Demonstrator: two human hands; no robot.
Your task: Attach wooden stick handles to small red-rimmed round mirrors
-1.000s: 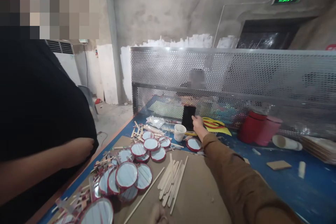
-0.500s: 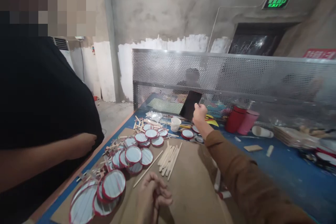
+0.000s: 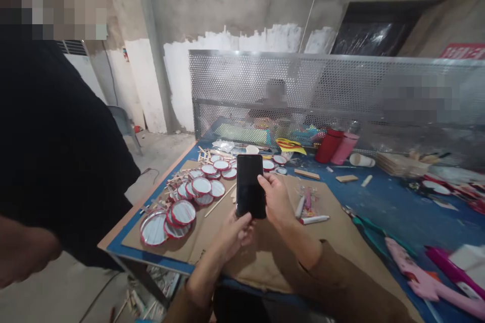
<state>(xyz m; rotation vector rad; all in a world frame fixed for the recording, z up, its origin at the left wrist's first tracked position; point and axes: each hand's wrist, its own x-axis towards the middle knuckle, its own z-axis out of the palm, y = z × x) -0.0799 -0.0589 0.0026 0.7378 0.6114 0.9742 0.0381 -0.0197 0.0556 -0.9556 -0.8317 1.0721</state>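
A black phone (image 3: 250, 186) with a dark screen stands nearly upright between my hands, above the cardboard sheet (image 3: 273, 255). My right hand (image 3: 277, 199) grips its right edge, thumb at the side of the screen. At the lower left corner my left hand (image 3: 235, 234) holds it too, with the thumb on the bottom edge. Left of the phone lie several round white discs with red rims (image 3: 184, 212), overlapping one another. A thin wooden stick (image 3: 220, 201) rests beside them. Other wooden sticks are mostly hidden behind the phone.
A person in black (image 3: 56, 136) stands at the left. Behind the blue table (image 3: 322, 181) rises a perforated metal screen (image 3: 227, 81). Red and pink bottles, white markers (image 3: 315, 219), green-handled pliers and a pink glue gun (image 3: 413, 272) lie to the right.
The phone has come back from near the metal screen to in front of me. My left hand, formerly without it, now holds it too. The person's arm at the left has shifted lower.
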